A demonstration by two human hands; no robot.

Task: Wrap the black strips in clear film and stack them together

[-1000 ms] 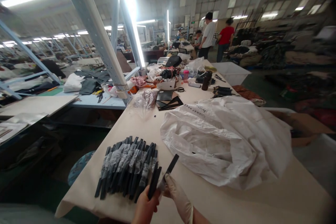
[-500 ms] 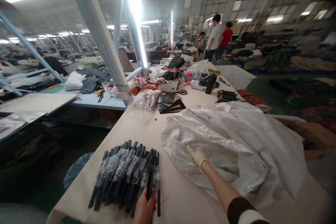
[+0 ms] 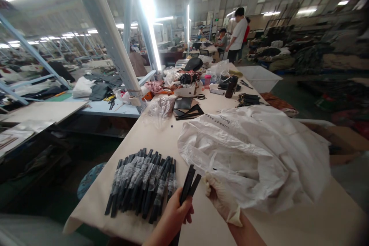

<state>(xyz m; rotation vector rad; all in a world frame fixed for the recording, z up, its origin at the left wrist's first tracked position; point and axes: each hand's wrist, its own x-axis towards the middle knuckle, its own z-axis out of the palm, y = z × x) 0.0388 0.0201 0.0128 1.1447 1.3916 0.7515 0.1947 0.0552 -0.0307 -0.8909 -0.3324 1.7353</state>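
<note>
My bare left hand is closed around a few flat black straps, which stick up above the thumb with their ends fanned apart. Left of it lies a row of similar black straps, side by side, wrapped around the middle in crinkled clear film. My right hand, in a thin cream glove, is raised just right of the held straps with its fingers curled in. Whatever those fingers may hold is hidden. Behind the glove spreads a large crumpled white plastic bag with black handwriting, its mouth gaping towards me.
The cloth-covered table also bears a clear plastic bag, black flat pieces, scissors and a dark bottle. A slanted metal post rises at the left edge. Several people are farther back, including one in a white shirt.
My left hand has lifted from the row and moved right, with straps in it. My gloved right hand has drawn back from the white bag, its fingers now curled.
</note>
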